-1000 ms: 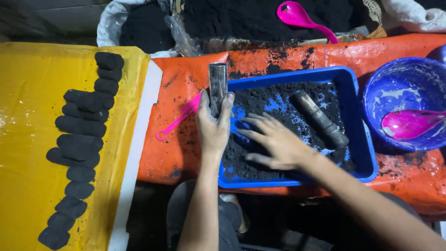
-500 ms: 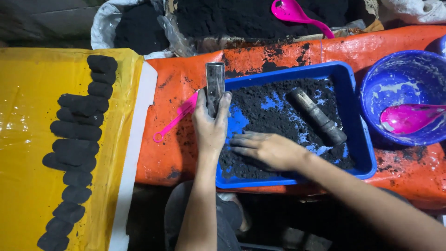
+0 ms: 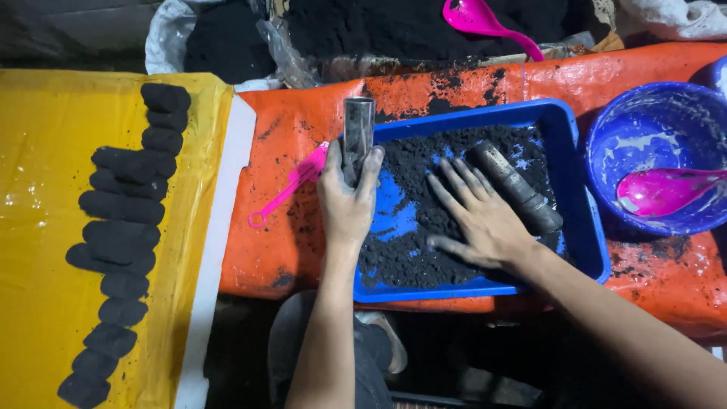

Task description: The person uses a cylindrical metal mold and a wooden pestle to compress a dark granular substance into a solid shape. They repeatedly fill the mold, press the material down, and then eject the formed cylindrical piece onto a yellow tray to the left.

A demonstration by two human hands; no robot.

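A blue tray of black powder is seen on an orange sheet smudged with black. At nine o'clock, black briquettes are lined on a yellow sheet. A grey metal tube and a pink scoop are shown. At three o'clock, a blue bowl, streaked white, is seen with a pink spoon.

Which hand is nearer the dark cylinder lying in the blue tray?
Right. The right hand lies flat on the black powder just beside the dark cylinder; the left hand holds a metal tube at the tray's left edge.
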